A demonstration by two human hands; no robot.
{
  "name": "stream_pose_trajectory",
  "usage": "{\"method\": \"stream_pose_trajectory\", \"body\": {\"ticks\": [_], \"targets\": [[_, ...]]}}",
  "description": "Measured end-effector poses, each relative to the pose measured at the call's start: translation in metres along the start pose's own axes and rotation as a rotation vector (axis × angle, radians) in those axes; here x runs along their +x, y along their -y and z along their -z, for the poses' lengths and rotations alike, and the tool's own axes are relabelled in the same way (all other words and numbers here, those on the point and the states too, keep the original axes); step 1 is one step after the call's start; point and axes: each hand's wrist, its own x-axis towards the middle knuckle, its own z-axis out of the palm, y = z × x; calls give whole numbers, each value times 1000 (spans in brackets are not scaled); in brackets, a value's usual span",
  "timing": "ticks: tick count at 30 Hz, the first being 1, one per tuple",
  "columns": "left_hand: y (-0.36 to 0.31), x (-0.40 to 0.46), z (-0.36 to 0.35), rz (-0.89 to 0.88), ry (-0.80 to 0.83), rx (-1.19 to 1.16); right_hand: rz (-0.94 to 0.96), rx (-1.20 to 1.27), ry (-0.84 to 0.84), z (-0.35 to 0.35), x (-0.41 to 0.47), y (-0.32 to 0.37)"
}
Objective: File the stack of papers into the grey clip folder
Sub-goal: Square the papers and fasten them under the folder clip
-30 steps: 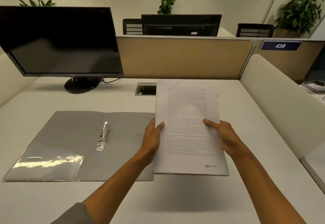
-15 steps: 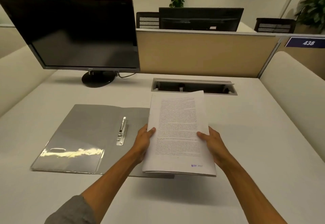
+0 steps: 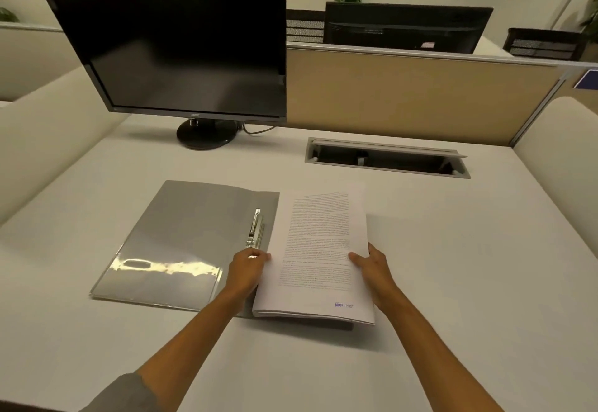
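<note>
The grey clip folder (image 3: 191, 233) lies open on the white desk, its metal clip (image 3: 255, 228) along the spine and a clear pocket on its left flap. A stack of printed papers (image 3: 318, 256) rests low over the folder's right half, covering it. My left hand (image 3: 247, 271) grips the stack's left edge just below the clip. My right hand (image 3: 372, 269) holds the stack's right edge, thumb on top.
A black monitor (image 3: 181, 49) on a round stand sits at the back left. An open cable slot (image 3: 386, 159) is set in the desk behind the papers. A tan partition (image 3: 414, 94) closes the back; padded side panels flank the desk.
Both hands have lowered the stack from mid-air down onto the folder's right half. The view has tilted and shifted right, so the folder sits more centrally.
</note>
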Motion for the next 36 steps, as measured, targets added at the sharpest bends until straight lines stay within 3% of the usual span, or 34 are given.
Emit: {"method": "stream_pose_trajectory", "body": {"ticks": [8, 20, 27, 32, 36], "targets": [[19, 9, 27, -278, -189, 447, -34, 9, 6, -27, 16, -7], [22, 22, 36, -313, -151, 476, -43, -60, -1, -41, 27, -19], [3, 46, 38, -415, -254, 442, -11, -160, -37, -43, 33, -27], [-16, 76, 36, -417, -111, 474, -11, -268, -87, -44, 34, -26], [-25, 94, 29, -405, -25, 587, 33, -522, -133, -43, 35, -19]]}}
